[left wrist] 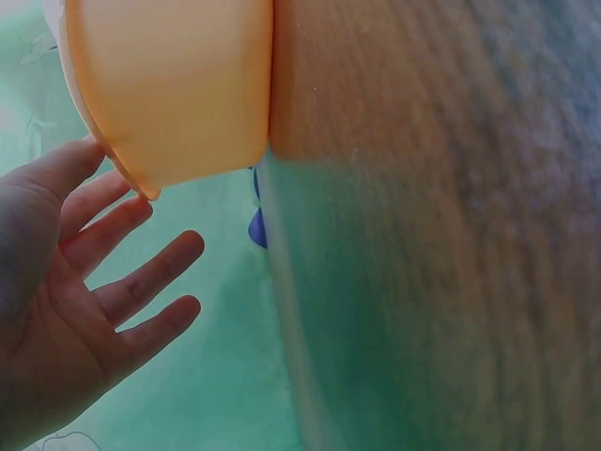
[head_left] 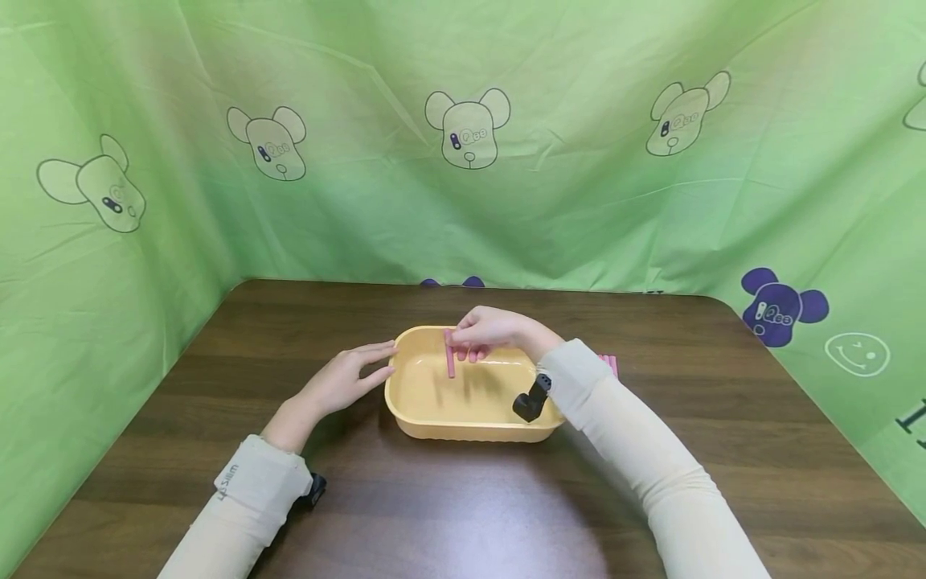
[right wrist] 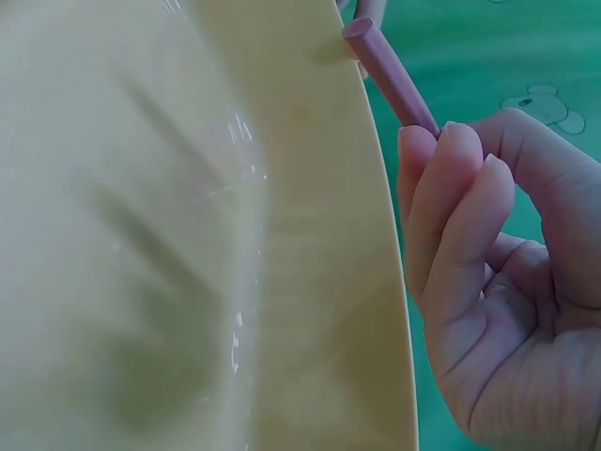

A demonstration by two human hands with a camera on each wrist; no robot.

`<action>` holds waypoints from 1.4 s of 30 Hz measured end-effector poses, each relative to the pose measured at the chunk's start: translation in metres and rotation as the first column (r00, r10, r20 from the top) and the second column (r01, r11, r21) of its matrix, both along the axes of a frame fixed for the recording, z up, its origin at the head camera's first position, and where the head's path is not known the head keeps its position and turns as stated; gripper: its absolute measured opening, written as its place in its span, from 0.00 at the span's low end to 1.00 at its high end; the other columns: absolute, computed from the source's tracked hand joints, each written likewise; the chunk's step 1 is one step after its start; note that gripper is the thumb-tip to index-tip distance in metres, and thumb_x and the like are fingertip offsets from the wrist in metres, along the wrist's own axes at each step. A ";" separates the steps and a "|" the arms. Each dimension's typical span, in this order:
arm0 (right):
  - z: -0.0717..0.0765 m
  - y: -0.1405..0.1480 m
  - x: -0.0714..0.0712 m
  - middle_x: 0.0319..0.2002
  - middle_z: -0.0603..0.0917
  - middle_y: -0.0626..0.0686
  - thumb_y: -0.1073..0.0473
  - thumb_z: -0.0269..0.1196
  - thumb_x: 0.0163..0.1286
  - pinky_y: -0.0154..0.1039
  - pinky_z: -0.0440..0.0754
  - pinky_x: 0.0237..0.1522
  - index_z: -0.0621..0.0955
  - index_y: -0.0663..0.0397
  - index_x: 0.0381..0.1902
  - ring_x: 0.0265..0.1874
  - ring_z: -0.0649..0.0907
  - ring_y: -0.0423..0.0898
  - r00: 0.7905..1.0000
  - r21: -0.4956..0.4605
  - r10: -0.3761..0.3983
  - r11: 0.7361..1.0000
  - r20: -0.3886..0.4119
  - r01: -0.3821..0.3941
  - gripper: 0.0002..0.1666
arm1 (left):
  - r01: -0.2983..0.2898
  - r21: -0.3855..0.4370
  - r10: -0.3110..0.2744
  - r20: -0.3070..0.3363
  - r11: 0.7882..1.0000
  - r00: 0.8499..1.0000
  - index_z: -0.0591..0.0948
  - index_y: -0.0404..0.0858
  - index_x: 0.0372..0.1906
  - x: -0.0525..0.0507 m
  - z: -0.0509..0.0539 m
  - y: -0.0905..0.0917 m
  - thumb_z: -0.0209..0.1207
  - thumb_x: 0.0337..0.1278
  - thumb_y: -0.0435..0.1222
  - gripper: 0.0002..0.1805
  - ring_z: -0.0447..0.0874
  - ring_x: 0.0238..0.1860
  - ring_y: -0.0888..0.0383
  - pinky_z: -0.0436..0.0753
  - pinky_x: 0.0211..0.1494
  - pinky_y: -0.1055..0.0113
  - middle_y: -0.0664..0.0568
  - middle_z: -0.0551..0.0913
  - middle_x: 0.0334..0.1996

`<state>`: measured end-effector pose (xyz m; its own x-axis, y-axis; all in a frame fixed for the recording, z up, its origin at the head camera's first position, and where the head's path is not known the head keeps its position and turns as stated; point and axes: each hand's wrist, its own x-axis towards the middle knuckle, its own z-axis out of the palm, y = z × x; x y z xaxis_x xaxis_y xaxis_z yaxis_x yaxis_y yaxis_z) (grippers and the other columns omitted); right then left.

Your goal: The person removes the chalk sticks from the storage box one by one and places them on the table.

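A yellow plastic basin [head_left: 473,430] with rounded corners stands on the table, its inner floor partly hidden by my right arm. Over its back part, my right hand [head_left: 495,328] pinches a slim pink stick [head_left: 450,358] near its upper end, with the rest pointing down. Up close in the right wrist view, the stick [right wrist: 394,80] is a smooth cylinder with a flat end. My left hand [head_left: 340,382] rests at the basin's left end, fingers extended and spread. In the left wrist view, its thumb and some fingertips touch the basin's rim [left wrist: 103,141].
Several more pink sticks [head_left: 612,363] lie side by side just right of the basin, partly behind my right sleeve. A brown wood-grain table [head_left: 463,498] carries everything. Green cloth [head_left: 347,233] with printed bear heads hangs around its back and sides.
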<state>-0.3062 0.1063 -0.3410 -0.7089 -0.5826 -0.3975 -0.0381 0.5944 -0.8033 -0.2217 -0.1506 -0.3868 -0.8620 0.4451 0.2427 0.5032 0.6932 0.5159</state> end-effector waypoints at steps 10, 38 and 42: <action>0.000 0.017 0.001 0.18 0.79 0.46 0.58 0.54 0.66 0.24 0.74 0.19 0.80 0.61 0.30 0.15 0.76 0.34 1.000 0.002 -0.027 1.000 0.010 0.027 0.13 | 0.000 0.003 0.000 0.005 1.000 1.000 0.74 0.36 0.61 0.000 0.000 0.000 0.56 0.63 0.40 0.23 0.69 0.65 0.47 0.69 0.67 0.50 0.44 0.72 0.64; 0.009 0.073 0.012 0.22 0.79 0.46 0.56 0.55 0.69 0.25 0.75 0.22 0.78 0.60 0.32 0.18 0.77 0.36 0.997 -0.043 -0.080 0.996 -0.021 0.079 0.13 | -0.007 0.003 0.007 0.019 1.000 1.000 0.73 0.36 0.61 0.000 0.001 -0.003 0.55 0.63 0.42 0.24 0.69 0.66 0.47 0.69 0.67 0.50 0.44 0.72 0.64; 0.008 0.083 0.013 0.22 0.79 0.47 0.56 0.54 0.69 0.25 0.75 0.22 0.78 0.60 0.32 0.19 0.76 0.35 0.995 -0.046 -0.097 0.994 -0.018 0.096 0.12 | -0.005 0.006 0.005 0.019 1.000 1.000 0.74 0.36 0.61 -0.001 0.001 -0.003 0.55 0.63 0.42 0.24 0.69 0.66 0.47 0.69 0.67 0.50 0.44 0.72 0.64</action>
<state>-0.2936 0.1892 -0.3330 -0.7703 -0.5277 -0.3580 0.0018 0.5597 -0.8287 -0.2224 -0.1538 -0.3856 -0.8689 0.4390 0.2288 0.4895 0.6927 0.5297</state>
